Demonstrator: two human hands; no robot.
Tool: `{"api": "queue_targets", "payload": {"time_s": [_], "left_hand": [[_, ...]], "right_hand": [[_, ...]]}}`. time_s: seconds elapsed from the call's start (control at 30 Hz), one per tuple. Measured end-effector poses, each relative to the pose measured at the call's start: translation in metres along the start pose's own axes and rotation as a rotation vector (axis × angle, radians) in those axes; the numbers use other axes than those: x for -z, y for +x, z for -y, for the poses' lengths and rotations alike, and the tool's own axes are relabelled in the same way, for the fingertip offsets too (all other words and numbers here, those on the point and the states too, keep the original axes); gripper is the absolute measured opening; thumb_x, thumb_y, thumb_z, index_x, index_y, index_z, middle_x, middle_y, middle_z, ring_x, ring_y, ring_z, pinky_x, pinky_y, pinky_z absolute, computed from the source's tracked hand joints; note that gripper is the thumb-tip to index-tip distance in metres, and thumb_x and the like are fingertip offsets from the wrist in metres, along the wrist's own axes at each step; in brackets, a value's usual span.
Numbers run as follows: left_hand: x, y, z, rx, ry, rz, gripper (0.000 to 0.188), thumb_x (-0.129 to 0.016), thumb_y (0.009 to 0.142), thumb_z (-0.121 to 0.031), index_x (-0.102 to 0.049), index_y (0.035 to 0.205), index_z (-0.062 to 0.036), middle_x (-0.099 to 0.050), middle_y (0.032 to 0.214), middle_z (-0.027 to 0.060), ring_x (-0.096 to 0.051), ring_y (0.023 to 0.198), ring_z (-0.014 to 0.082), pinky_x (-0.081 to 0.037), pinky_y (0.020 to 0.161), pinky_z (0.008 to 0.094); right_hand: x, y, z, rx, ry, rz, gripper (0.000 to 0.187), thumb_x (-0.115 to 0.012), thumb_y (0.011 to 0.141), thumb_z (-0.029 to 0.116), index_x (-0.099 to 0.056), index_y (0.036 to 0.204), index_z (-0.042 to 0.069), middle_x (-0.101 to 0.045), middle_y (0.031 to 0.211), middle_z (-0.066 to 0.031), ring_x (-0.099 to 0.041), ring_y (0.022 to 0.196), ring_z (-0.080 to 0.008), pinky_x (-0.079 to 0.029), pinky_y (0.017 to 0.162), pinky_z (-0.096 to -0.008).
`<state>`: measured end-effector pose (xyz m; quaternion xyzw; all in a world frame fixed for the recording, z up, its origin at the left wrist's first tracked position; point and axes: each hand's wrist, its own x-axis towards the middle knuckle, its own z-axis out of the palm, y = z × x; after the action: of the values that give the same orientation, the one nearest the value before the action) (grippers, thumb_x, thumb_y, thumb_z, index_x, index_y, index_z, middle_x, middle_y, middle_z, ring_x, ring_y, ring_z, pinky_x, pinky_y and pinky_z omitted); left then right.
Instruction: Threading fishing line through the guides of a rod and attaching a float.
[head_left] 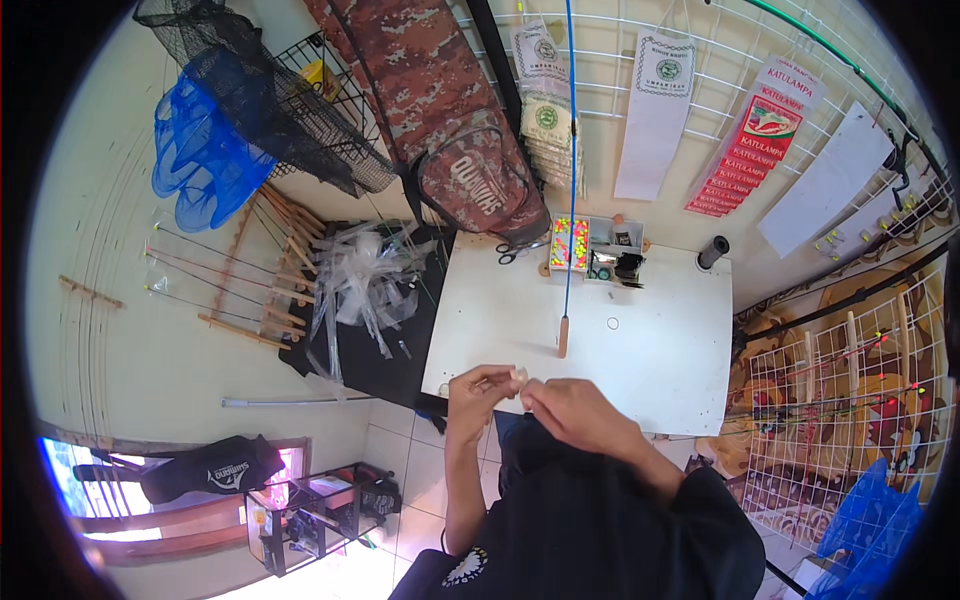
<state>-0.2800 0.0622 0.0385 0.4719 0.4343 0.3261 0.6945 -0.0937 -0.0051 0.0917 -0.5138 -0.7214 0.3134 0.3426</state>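
Note:
My left hand and my right hand meet above the near edge of the white table. Both have their fingers pinched together around a small pale thing, too small to make out. Just beyond them, a slim blue rod runs away from me, its tan handle pointing at my hands. To the right of that handle lies a small white ring.
At the table's back stand a box of bright coloured beads, a grey tray, scissors and a black cylinder. Clear plastic bags heap on the left. A camouflage rod bag leans behind; packets hang from the wall grid.

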Motion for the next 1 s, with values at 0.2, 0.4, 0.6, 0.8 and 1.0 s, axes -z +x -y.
{"api": "queue_targets", "payload": {"time_s": [0.2,0.4,0.6,0.8,1.0], "left_hand": [[-0.001,-0.004,-0.008,-0.080,-0.306,0.079,0.027,-0.074,0.078,0.001,-0.066,0.102,0.0085,-0.068,0.090,0.0139,-0.064,0.076,0.0186,-0.053,0.068,0.0286],[-0.005,-0.017,-0.019,0.030,0.023,0.166,0.025,-0.078,0.075,0.002,-0.070,0.098,0.0079,-0.069,0.089,0.0122,-0.066,0.077,0.0169,-0.055,0.069,0.0270],[-0.012,0.011,0.020,0.060,0.313,0.027,0.029,-0.081,0.075,-0.005,-0.069,0.098,0.0063,-0.069,0.086,0.0101,-0.066,0.078,0.0137,-0.054,0.073,0.0244],[-0.014,0.041,0.060,0.076,0.257,0.097,0.025,-0.077,0.077,-0.006,-0.068,0.097,0.0060,-0.069,0.088,0.0095,-0.065,0.075,0.0142,-0.051,0.068,0.0247],[-0.018,0.061,0.089,0.115,0.221,0.134,0.020,-0.073,0.082,-0.007,-0.068,0.097,0.0055,-0.069,0.086,0.0096,-0.065,0.074,0.0142,-0.051,0.067,0.0252]], "right_hand": [[-0.018,-0.015,-0.010,-0.059,0.154,0.197,0.017,-0.048,0.096,0.019,-0.053,0.098,0.003,-0.061,0.071,-0.0180,-0.061,0.067,-0.0386,-0.047,0.062,-0.0480],[-0.007,0.000,-0.036,-0.006,-0.066,-0.021,0.010,-0.057,0.088,0.006,-0.054,0.096,0.003,-0.060,0.082,-0.0147,-0.058,0.084,-0.0361,-0.047,0.075,-0.0438],[-0.020,0.012,-0.058,0.152,-0.350,-0.100,0.015,-0.064,0.081,0.006,-0.057,0.093,0.001,-0.056,0.097,-0.0127,-0.053,0.105,-0.0314,-0.045,0.093,-0.0421],[-0.038,0.008,-0.098,0.155,-0.487,-0.149,0.015,-0.064,0.082,0.007,-0.059,0.093,-0.001,-0.057,0.100,-0.0122,-0.053,0.112,-0.0310,-0.042,0.103,-0.0416],[-0.040,0.000,-0.126,0.187,-0.223,-0.284,0.024,-0.064,0.079,0.003,-0.062,0.103,0.002,-0.057,0.113,-0.0153,-0.052,0.118,-0.0341,-0.044,0.102,-0.0426]]}}
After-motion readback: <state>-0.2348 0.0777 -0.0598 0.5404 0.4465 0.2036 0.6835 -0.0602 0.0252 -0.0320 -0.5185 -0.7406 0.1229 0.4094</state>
